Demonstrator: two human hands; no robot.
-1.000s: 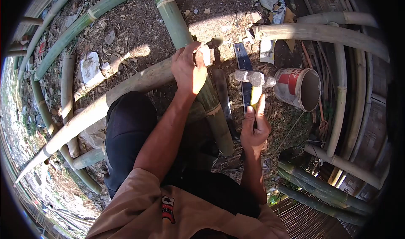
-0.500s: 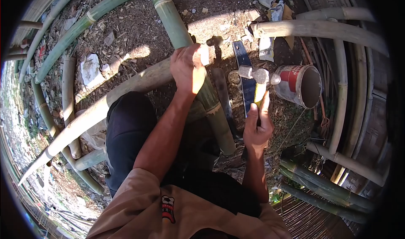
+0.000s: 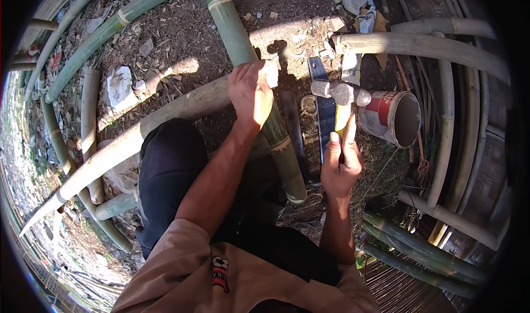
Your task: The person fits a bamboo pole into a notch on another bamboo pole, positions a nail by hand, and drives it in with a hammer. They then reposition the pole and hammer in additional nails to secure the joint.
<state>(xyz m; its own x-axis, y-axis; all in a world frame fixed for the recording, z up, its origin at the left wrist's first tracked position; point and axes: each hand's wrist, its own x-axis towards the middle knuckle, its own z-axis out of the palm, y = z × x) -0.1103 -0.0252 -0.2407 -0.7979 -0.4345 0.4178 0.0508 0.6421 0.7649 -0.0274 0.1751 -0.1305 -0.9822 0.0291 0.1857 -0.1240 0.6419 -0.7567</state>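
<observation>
My left hand (image 3: 250, 95) is wrapped round the end of a pale bamboo pole (image 3: 118, 147), where that pole meets a thick green bamboo pole (image 3: 234, 34). The pale pole slopes down to the left, past my knee. In my right hand (image 3: 340, 166) is a hammer (image 3: 343, 95), gripped by its yellow handle with the metal head up. The hammer head is to the right of the green pole, apart from it. Below the hammer on the ground lies a blue saw-like blade (image 3: 326, 114), partly covered by the hammer.
A red and white bucket (image 3: 385, 117) lies tipped at the right. Long bamboo poles (image 3: 419, 44) stretch along the right side, with green poles (image 3: 425, 246) at lower right. A curved green pole (image 3: 91, 48) and white scraps (image 3: 120, 89) are at the left. Wood chips litter the ground.
The hammer and my right hand have shifted slightly right and down in view. My left hand keeps its hold on the pale pole, its wrist slightly further right.
</observation>
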